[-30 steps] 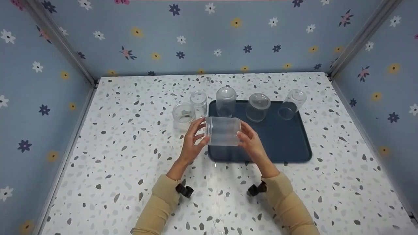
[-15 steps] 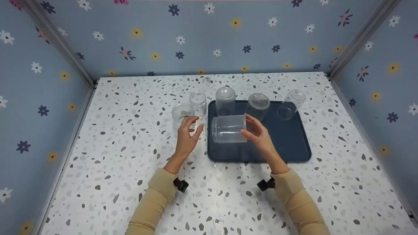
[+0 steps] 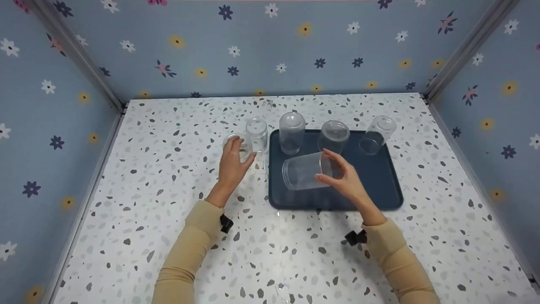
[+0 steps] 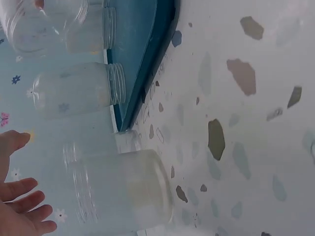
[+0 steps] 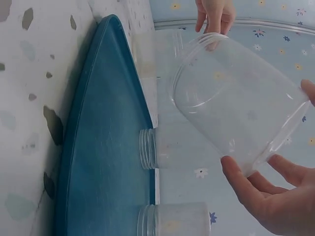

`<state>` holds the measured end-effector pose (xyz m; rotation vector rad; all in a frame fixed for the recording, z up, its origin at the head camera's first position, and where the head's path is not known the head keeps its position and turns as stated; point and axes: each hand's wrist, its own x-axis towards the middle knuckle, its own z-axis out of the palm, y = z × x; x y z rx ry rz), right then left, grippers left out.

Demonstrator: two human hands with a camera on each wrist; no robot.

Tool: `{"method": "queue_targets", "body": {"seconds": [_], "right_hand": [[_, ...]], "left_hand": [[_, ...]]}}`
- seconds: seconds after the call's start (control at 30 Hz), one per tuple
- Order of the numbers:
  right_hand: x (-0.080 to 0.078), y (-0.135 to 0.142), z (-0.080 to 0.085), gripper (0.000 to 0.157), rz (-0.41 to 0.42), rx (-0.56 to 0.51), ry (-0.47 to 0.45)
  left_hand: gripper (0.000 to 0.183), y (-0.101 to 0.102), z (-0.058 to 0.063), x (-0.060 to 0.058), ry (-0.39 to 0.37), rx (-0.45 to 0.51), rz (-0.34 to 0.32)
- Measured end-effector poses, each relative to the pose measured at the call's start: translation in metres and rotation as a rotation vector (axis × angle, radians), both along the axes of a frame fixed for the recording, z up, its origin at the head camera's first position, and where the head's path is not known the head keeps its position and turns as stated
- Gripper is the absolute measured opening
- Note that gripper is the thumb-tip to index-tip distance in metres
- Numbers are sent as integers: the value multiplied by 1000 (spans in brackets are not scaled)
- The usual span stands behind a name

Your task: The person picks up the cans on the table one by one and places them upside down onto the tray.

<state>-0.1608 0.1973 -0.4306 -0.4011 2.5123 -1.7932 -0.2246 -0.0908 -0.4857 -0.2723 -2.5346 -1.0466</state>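
Observation:
My right hand (image 3: 348,177) grips a clear wide jar (image 3: 304,172) near its base, fingers and thumb on opposite sides. The jar is tilted above the tray, its threaded mouth pointing left. My left hand (image 3: 232,165) is over another clear wide jar (image 4: 133,189), which stands mouth up on the table left of the tray. In the left wrist view, the left fingers (image 4: 22,189) are spread and apart from that jar's mouth. On the dark blue tray (image 3: 371,190), several clear jars rest bottom up along the back, among them a tall one (image 3: 292,131) and a squat one (image 3: 333,137).
A slim jar (image 3: 382,128) stands at the tray's back right. Another narrow jar (image 3: 256,131) stands on the speckled table (image 3: 168,190), just off the tray's back left corner. Flowered blue panels (image 3: 270,50) enclose the back and sides.
My left hand has let go of the held jar and moved left, over the wide jar on the table. The right hand has carried its jar right and tilted it somewhat.

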Motion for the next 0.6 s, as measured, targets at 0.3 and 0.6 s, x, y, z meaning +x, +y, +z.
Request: {"method": "queue_targets", "body": {"seconds": [0.3, 0.6], "right_hand": [[-5, 19, -9, 71, -11, 200, 21], [-12, 37, -15, 78, 9, 352, 105]], "left_hand": [[68, -3, 4, -23, -138, -169, 12], [84, -5, 6, -38, -315, -291, 43]]}}
